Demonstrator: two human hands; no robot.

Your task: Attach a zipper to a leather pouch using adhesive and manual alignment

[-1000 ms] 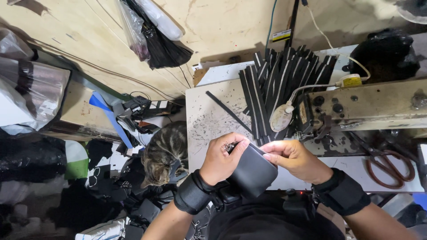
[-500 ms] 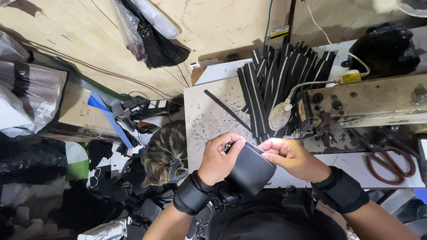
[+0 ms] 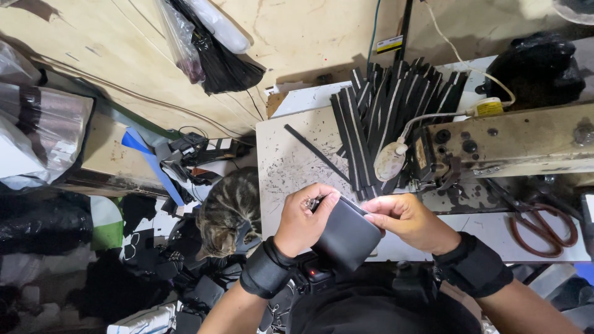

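Observation:
Both of my hands hold a black leather pouch (image 3: 346, 234) over the near edge of the white worktable (image 3: 284, 161). My left hand (image 3: 303, 218) grips its upper left corner, by a small metal zipper pull. My right hand (image 3: 405, 218) pinches its upper right edge. Each wrist wears a black band. Beyond the pouch, a fanned pile of black zipper strips (image 3: 387, 117) lies on the table, and one loose strip (image 3: 315, 151) lies apart at its left.
A worn beige sewing machine (image 3: 513, 145) with a small lamp (image 3: 391, 162) stands at the right. Rusty scissors (image 3: 544, 224) lie on the table near it. A tabby cat (image 3: 226, 213) sits left of the table among black scraps. Plastic bags (image 3: 37, 133) crowd the left.
My hands and the pouch stay in nearly the same place. The view has shifted slightly; my fingers have adjusted a little on the pouch's top edge.

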